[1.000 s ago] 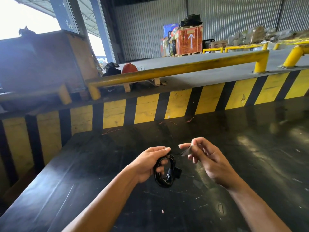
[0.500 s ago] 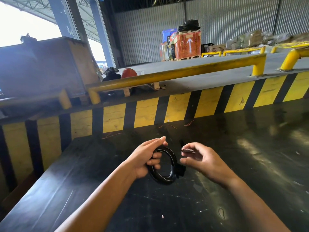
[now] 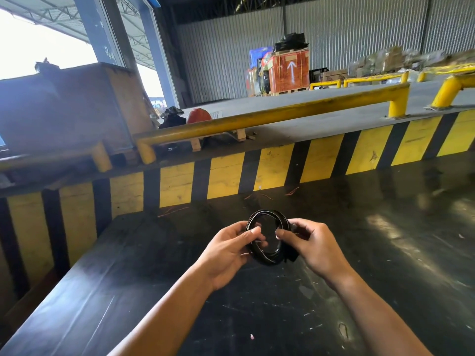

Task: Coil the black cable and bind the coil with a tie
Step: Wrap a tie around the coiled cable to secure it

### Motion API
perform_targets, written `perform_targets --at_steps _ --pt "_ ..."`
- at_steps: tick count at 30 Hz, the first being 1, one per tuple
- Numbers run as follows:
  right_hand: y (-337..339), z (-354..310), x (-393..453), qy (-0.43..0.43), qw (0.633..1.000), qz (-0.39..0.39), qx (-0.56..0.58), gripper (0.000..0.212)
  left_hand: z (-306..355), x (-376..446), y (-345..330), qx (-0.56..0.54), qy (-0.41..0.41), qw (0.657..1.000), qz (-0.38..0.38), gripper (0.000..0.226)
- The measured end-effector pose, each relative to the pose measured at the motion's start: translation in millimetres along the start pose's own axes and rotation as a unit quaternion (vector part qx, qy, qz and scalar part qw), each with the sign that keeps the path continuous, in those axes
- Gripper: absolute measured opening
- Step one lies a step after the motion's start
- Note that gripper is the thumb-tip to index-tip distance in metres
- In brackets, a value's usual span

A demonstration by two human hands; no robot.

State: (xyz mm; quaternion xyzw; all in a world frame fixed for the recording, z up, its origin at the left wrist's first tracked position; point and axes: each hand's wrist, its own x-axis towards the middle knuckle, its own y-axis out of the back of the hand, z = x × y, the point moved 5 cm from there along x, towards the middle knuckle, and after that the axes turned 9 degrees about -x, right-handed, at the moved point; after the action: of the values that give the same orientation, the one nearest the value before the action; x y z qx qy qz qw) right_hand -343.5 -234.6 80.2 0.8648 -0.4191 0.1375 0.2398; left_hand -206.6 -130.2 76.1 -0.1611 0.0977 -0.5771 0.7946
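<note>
The glossy black cable, wound into a small round coil (image 3: 267, 237), was held up above the scuffed black table top (image 3: 180, 291), between both hands; the left hand (image 3: 228, 255) gripped the coil's left side, thumb across the rim; the right hand (image 3: 312, 244) pinched its right side; whether a tie was on it, I could not tell.

Left hand (image 3: 226, 255) and right hand (image 3: 312, 246) close together, fingers (image 3: 253, 231) curled, forearms extended

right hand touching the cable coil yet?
Touching. Head view: the right hand grips the coil's right side, thumb pressed across its strands.
</note>
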Motion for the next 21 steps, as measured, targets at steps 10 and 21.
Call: perform_targets --at_steps 10,21 --pt "20 -8 2 0.052 0.997 0.055 0.024 0.018 6 6 5 0.007 -0.029 0.995 0.096 0.034" --pt "-7 -8 0 0.022 0.994 -0.063 -0.084 0.013 3 6 -1 0.029 -0.056 0.993 0.100 0.039"
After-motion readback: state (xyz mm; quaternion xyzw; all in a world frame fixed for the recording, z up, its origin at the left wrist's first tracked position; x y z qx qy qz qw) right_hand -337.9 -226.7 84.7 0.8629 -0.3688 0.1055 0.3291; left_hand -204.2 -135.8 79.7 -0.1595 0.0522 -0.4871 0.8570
